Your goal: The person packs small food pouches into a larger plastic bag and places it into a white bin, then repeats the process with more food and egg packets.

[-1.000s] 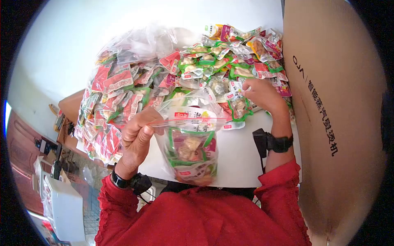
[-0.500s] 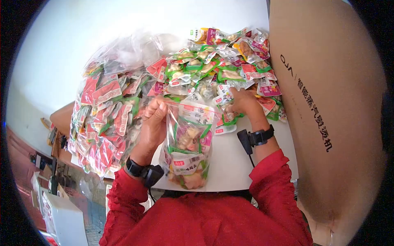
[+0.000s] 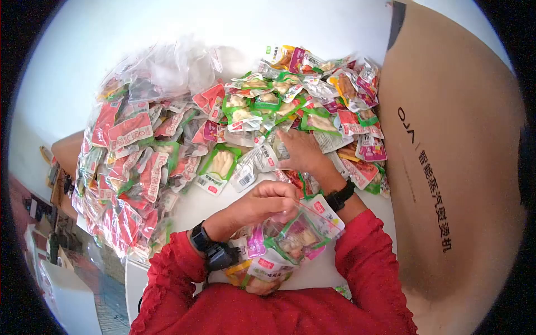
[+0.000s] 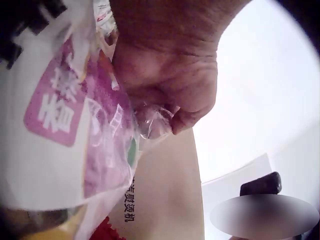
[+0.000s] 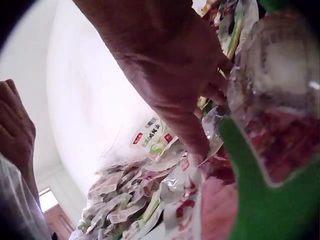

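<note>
In the head view my left hand (image 3: 265, 204) pinches the top of a clear zip bag (image 3: 321, 215). The bag leans over near the table's front edge, with several snack packets (image 3: 298, 240) inside. The left wrist view shows the clear plastic bunched between the fingers of the left hand (image 4: 172, 85), beside a purple-and-white packet (image 4: 107, 130). My right hand (image 3: 304, 152) reaches into the near side of the packet pile (image 3: 262, 100). In the right wrist view its thumb and fingers are spread among the packets, the fingertips partly hidden.
A heap of red-labelled packets (image 3: 131, 131) covers the left, with clear plastic bags (image 3: 173, 67) behind it. A green-edged packet (image 3: 220, 163) and a silvery packet (image 3: 255, 166) lie at the pile's front. A tall cardboard box (image 3: 446, 139) stands along the right.
The zip bag, earlier held upright, has been brought lower and right and now tilts. My right hand has shifted left along the pile's near side. The head view has also moved.
</note>
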